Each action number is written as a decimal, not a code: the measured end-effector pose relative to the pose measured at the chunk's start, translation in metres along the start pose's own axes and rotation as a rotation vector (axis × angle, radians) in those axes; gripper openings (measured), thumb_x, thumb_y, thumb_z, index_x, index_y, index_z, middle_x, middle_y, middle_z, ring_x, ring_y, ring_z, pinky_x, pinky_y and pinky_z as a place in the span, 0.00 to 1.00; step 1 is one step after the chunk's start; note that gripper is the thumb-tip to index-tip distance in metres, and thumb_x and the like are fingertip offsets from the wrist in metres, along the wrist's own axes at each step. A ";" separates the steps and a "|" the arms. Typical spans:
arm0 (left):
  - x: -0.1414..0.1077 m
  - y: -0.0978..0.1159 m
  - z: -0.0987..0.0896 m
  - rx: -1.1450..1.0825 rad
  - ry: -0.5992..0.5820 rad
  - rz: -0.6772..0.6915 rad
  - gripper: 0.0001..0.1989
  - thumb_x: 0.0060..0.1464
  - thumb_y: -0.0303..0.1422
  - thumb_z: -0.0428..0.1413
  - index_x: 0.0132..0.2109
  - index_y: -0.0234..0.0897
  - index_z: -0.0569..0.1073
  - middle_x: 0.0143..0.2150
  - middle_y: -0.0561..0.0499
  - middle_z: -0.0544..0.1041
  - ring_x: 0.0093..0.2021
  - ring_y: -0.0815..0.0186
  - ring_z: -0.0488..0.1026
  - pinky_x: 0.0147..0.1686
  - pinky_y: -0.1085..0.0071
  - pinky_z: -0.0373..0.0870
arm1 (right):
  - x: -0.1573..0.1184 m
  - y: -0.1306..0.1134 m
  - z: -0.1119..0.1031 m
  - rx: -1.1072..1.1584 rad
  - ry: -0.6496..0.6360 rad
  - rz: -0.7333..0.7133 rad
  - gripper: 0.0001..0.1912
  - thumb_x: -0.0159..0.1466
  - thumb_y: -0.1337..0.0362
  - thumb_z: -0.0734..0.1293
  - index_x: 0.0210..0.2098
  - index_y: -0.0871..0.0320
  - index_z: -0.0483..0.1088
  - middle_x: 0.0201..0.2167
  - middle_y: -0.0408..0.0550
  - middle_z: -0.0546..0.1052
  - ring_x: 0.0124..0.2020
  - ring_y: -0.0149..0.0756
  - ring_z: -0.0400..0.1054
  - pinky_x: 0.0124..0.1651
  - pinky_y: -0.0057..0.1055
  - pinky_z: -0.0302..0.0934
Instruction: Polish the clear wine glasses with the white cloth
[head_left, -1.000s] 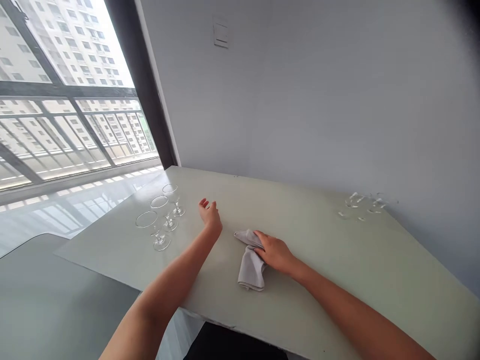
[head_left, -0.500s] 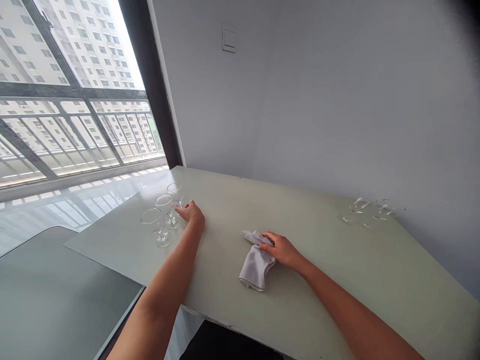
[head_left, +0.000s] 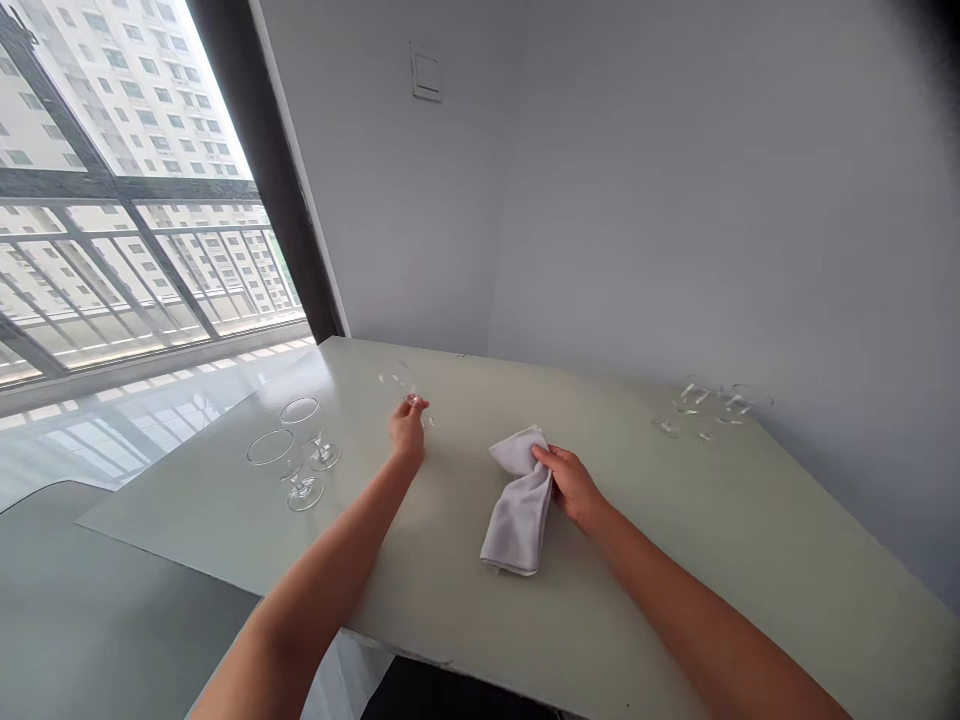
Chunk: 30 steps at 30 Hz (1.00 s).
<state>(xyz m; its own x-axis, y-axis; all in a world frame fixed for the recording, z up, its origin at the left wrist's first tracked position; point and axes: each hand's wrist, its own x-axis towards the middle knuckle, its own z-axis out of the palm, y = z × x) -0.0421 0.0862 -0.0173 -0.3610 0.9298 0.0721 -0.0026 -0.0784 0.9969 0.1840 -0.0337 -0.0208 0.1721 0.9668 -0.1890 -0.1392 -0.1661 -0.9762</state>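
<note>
My left hand (head_left: 409, 430) is pinched around the stem of a clear coupe glass (head_left: 397, 382), which is lifted and tilted and barely visible against the tabletop. Just left of that hand stand a clear coupe glass (head_left: 304, 455) and a second one (head_left: 289, 465), both upright with their stems overlapping. My right hand (head_left: 574, 487) grips the upper end of a grey cloth (head_left: 519, 510), which is twisted and still rests on the table. Farther right, a cluster of clear glasses (head_left: 709, 408) stands near the wall, too faint to count.
The pale green tabletop (head_left: 442, 610) ends in a corner at the back left against a grey wall. A large window with railings lies to the left. A darker glass-topped surface (head_left: 97, 590) sits below the left edge. A switch plate (head_left: 426, 76) is on the wall.
My left hand has lifted the farthest glass from the row and carried it right. My right hand has gathered the cloth upward into a twisted bunch.
</note>
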 end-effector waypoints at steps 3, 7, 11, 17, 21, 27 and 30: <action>-0.040 0.005 0.022 -0.007 -0.208 -0.054 0.14 0.45 0.42 0.53 0.30 0.34 0.72 0.27 0.49 0.72 0.28 0.69 0.68 0.33 0.70 0.65 | 0.007 -0.013 -0.010 0.196 0.194 -0.066 0.13 0.47 0.54 0.67 0.23 0.56 0.62 0.17 0.40 0.64 0.19 0.32 0.60 0.24 0.30 0.59; -0.082 0.018 0.042 -0.166 -0.581 -0.199 0.16 0.48 0.45 0.51 0.32 0.34 0.68 0.22 0.53 0.67 0.27 0.69 0.70 0.34 0.68 0.67 | 0.003 -0.037 -0.028 0.191 0.423 -0.278 0.16 0.49 0.53 0.67 0.20 0.56 0.59 0.15 0.38 0.60 0.19 0.30 0.59 0.23 0.29 0.57; -0.108 0.024 0.051 -0.195 -0.821 -0.219 0.16 0.48 0.45 0.50 0.33 0.35 0.67 0.20 0.57 0.62 0.22 0.72 0.66 0.30 0.70 0.66 | -0.022 -0.060 -0.030 -0.310 0.466 -0.757 0.14 0.58 0.54 0.61 0.24 0.57 0.65 0.28 0.47 0.71 0.34 0.37 0.66 0.34 0.33 0.61; -0.124 0.014 0.044 0.350 -0.887 0.125 0.16 0.49 0.37 0.49 0.18 0.35 0.63 0.16 0.53 0.65 0.18 0.73 0.60 0.21 0.74 0.56 | -0.035 -0.052 -0.010 -1.221 -0.135 -1.216 0.12 0.62 0.64 0.58 0.43 0.55 0.69 0.46 0.49 0.72 0.56 0.43 0.56 0.60 0.48 0.42; -0.121 0.009 0.035 0.695 -0.774 0.728 0.16 0.54 0.32 0.45 0.20 0.36 0.65 0.18 0.52 0.66 0.19 0.71 0.59 0.23 0.73 0.52 | -0.025 -0.033 -0.005 -1.330 -0.072 -1.196 0.12 0.63 0.65 0.56 0.39 0.58 0.70 0.40 0.51 0.74 0.48 0.41 0.62 0.56 0.45 0.48; -0.111 0.006 0.030 0.868 -0.606 1.454 0.11 0.59 0.32 0.44 0.43 0.34 0.68 0.23 0.51 0.67 0.24 0.68 0.64 0.27 0.69 0.55 | -0.020 -0.047 -0.016 -0.954 0.033 -0.620 0.20 0.62 0.57 0.54 0.17 0.58 0.62 0.17 0.43 0.66 0.22 0.30 0.61 0.29 0.29 0.55; -0.112 0.005 0.031 0.845 -0.577 1.535 0.12 0.59 0.32 0.44 0.47 0.34 0.66 0.23 0.52 0.67 0.25 0.68 0.64 0.29 0.68 0.56 | -0.017 -0.061 -0.029 -0.459 -0.151 -0.193 0.20 0.58 0.53 0.58 0.17 0.58 0.63 0.13 0.41 0.64 0.19 0.30 0.60 0.25 0.28 0.55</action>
<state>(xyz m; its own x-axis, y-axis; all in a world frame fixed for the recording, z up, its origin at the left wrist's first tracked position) 0.0270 -0.0068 -0.0199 0.7322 0.2306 0.6408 0.4581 -0.8630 -0.2129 0.2180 -0.0458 0.0386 0.0051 0.9999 -0.0163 0.3287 -0.0170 -0.9443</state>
